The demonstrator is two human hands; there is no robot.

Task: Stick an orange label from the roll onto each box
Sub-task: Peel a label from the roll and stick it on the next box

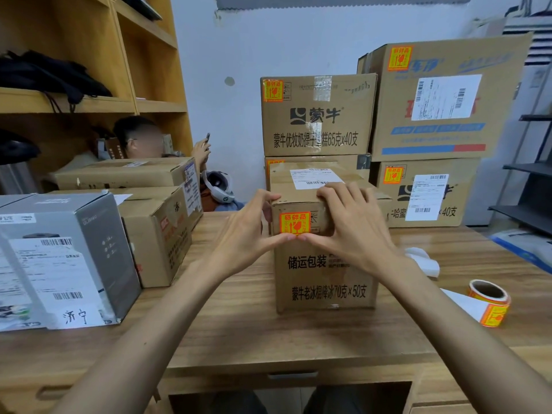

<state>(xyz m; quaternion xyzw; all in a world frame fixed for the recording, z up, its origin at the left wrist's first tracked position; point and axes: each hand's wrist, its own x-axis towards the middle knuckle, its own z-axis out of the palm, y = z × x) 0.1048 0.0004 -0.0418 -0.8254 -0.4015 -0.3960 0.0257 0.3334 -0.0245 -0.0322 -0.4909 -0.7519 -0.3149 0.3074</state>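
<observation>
Both hands on the middle cardboard box (325,273): left hand (248,231) and right hand (352,225) spread open, fingers over its top edge, thumb tips meeting just under the orange label (295,223) on its front face. So the label sits framed between the two hands, thumbs touching its lower edge. Label roll (490,300) lies on the desk (239,330), well right of the right hand, untouched.

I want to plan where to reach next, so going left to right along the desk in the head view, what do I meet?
Grey box → brown box beside it → left hand → orange label on the middle box → right hand → white tissue → label roll.
</observation>
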